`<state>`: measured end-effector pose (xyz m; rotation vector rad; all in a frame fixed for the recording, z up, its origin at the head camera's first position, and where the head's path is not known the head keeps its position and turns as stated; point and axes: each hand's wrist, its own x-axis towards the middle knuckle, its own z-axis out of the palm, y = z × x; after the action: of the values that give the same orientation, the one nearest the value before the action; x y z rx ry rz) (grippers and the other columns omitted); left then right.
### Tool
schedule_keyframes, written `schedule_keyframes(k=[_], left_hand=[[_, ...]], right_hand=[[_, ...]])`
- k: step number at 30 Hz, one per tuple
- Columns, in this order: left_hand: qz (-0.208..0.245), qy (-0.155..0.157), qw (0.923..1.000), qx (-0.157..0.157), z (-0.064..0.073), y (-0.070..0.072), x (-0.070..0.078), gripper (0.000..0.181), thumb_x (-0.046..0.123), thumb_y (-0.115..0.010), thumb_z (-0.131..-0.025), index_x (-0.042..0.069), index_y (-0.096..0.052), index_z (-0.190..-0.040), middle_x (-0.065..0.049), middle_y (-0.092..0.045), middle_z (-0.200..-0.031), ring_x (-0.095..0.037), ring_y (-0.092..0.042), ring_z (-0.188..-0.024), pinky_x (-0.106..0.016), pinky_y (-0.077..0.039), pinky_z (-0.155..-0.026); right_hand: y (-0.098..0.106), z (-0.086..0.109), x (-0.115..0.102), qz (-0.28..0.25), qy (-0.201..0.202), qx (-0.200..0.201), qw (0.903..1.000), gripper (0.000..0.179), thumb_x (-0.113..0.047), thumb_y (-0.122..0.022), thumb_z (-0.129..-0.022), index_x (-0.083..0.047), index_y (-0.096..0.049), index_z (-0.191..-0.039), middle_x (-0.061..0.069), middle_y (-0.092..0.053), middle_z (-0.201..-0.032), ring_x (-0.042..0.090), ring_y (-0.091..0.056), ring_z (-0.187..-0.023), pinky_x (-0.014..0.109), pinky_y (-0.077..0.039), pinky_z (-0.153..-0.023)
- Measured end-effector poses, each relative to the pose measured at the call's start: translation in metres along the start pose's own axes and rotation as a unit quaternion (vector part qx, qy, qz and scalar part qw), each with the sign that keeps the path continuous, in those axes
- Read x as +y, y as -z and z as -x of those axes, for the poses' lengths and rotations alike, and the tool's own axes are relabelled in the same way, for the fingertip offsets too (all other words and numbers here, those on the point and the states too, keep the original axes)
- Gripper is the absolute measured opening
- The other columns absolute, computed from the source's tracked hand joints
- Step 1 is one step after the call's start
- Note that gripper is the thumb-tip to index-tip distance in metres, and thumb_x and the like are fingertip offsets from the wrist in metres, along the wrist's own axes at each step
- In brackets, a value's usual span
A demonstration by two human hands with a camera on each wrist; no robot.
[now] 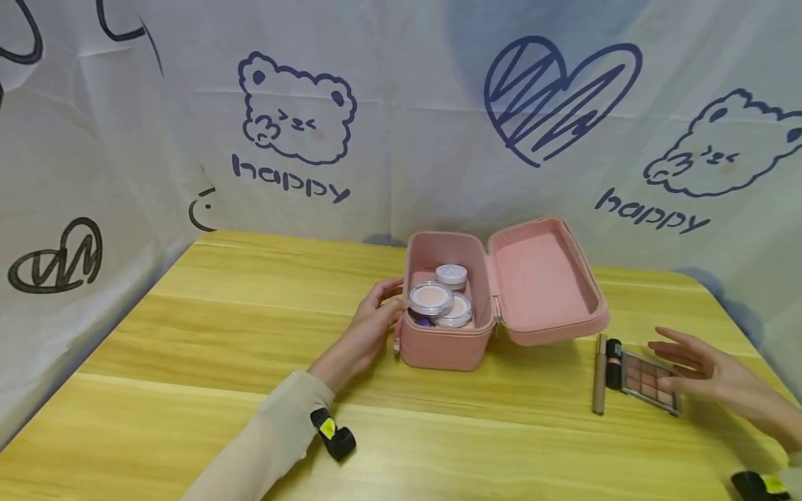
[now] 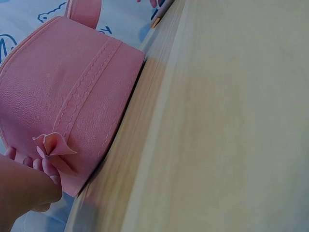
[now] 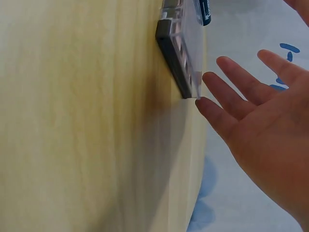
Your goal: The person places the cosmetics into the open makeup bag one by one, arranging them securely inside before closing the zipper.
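A pink makeup case (image 1: 446,348) stands upright with its lid (image 1: 545,271) swung out to the right. Inside lie two round powder compacts (image 1: 430,297) and a white-lidded jar (image 1: 451,273). My left hand (image 1: 370,323) holds the case's left end near the rim; in the left wrist view its curled fingers (image 2: 50,171) lie beside a pink bow (image 2: 53,145). To the right, my right hand (image 1: 711,369) hovers over an eyeshadow palette (image 1: 648,381), fingers spread and nothing gripped. In the right wrist view its fingertips reach close to the palette's clear cover (image 3: 193,53).
Left of the palette lie a black tube with a pink band (image 1: 614,365) and a slim gold-brown tube (image 1: 599,376). All stand on a yellow wood-grain table (image 1: 207,334). A printed cloth (image 1: 426,181) hangs behind the table's back edge.
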<state>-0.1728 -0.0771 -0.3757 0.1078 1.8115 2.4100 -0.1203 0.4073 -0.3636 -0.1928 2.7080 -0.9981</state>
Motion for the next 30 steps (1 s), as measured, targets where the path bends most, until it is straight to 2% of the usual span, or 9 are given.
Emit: schedule_keyframes(k=[3,6,8,14,18,20,25,27,30], left_hand=[[0.003,0.005,1.0000,0.000,0.000,0.000,0.000,0.053,0.006,-0.052,-0.087,0.000,-0.041,-0.139,-0.020,-0.040,-0.139,-0.024,-0.050,-0.107,-0.031,-0.041,-0.091],[0.004,0.006,1.0000,-0.001,0.000,0.001,-0.001,0.054,0.006,-0.053,-0.087,0.000,-0.041,-0.139,-0.019,-0.040,-0.139,-0.024,-0.050,-0.108,-0.031,-0.041,-0.092],[0.005,0.007,1.0000,-0.001,0.000,0.001,-0.001,0.054,0.007,-0.053,-0.087,0.000,-0.040,-0.139,-0.019,-0.040,-0.139,-0.024,-0.049,-0.108,-0.031,-0.041,-0.091],[0.005,0.005,1.0000,-0.001,0.000,0.000,0.000,0.054,0.007,-0.053,-0.087,-0.001,-0.040,-0.139,-0.019,-0.040,-0.139,-0.024,-0.050,-0.107,-0.030,-0.042,-0.090],[0.007,0.001,1.0000,0.002,0.000,0.001,0.000,0.053,0.006,-0.052,-0.087,-0.002,-0.040,-0.138,-0.020,-0.040,-0.138,-0.024,-0.051,-0.104,-0.030,-0.041,-0.091],[0.008,0.000,1.0000,0.002,-0.001,0.001,0.000,0.054,0.005,-0.052,-0.086,-0.002,-0.040,-0.138,-0.020,-0.040,-0.138,-0.024,-0.051,-0.103,-0.031,-0.040,-0.092],[0.009,-0.002,1.0000,-0.001,-0.001,0.002,-0.001,0.053,0.005,-0.053,-0.087,-0.002,-0.040,-0.138,-0.021,-0.039,-0.139,-0.023,-0.051,-0.102,-0.029,-0.041,-0.091],[0.009,-0.003,0.9999,-0.002,-0.001,0.001,-0.001,0.053,0.005,-0.053,-0.087,-0.003,-0.040,-0.138,-0.022,-0.039,-0.139,-0.023,-0.051,-0.101,-0.028,-0.041,-0.089],[0.008,-0.005,0.9999,-0.003,-0.001,0.001,-0.002,0.053,0.005,-0.053,-0.087,-0.003,-0.040,-0.138,-0.022,-0.039,-0.138,-0.023,-0.052,-0.101,-0.029,-0.041,-0.089]], right_hand=[[-0.001,0.001,0.005,0.004,0.011,0.008,0.9999,0.087,-0.019,-0.066,-0.092,0.004,-0.008,-0.152,0.040,-0.031,-0.141,0.008,-0.049,-0.117,0.041,-0.051,-0.085],[-0.003,0.002,0.011,0.010,0.038,0.017,0.9991,0.085,-0.013,-0.070,-0.088,0.003,-0.015,-0.152,0.039,-0.036,-0.138,-0.022,-0.036,-0.100,0.020,-0.047,-0.079],[-0.005,0.003,0.014,0.016,0.046,0.021,0.9986,0.086,-0.011,-0.072,-0.086,0.003,-0.018,-0.151,0.040,-0.038,-0.136,-0.023,-0.035,-0.099,0.016,-0.046,-0.078],[-0.011,0.006,0.013,0.053,0.029,0.018,0.9980,0.089,-0.017,-0.075,-0.083,0.006,-0.020,-0.149,0.038,-0.036,-0.139,0.022,-0.042,-0.122,0.018,-0.037,-0.092],[-0.015,0.006,0.011,0.061,0.045,0.023,0.9969,0.089,-0.016,-0.078,-0.079,0.007,-0.025,-0.148,0.036,-0.036,-0.140,0.011,-0.039,-0.121,0.010,-0.031,-0.086],[-0.016,0.005,0.009,0.065,0.056,0.020,0.9961,0.089,-0.014,-0.079,-0.078,0.007,-0.027,-0.147,0.035,-0.035,-0.140,0.018,-0.038,-0.122,0.025,-0.035,-0.097],[-0.017,0.002,0.006,0.087,0.074,0.020,0.9933,0.085,-0.015,-0.081,-0.076,0.009,-0.034,-0.142,0.034,-0.040,-0.137,-0.007,-0.037,-0.116,0.031,-0.042,-0.089],[-0.018,0.002,0.005,0.093,0.079,0.025,0.9923,0.083,-0.016,-0.082,-0.075,0.009,-0.038,-0.140,0.033,-0.044,-0.135,-0.020,-0.032,-0.105,0.018,-0.041,-0.081],[-0.020,0.000,0.002,0.103,0.083,0.021,0.9910,0.081,-0.018,-0.083,-0.074,0.009,-0.041,-0.139,0.033,-0.046,-0.134,-0.004,-0.044,-0.113,0.013,-0.039,-0.077]])
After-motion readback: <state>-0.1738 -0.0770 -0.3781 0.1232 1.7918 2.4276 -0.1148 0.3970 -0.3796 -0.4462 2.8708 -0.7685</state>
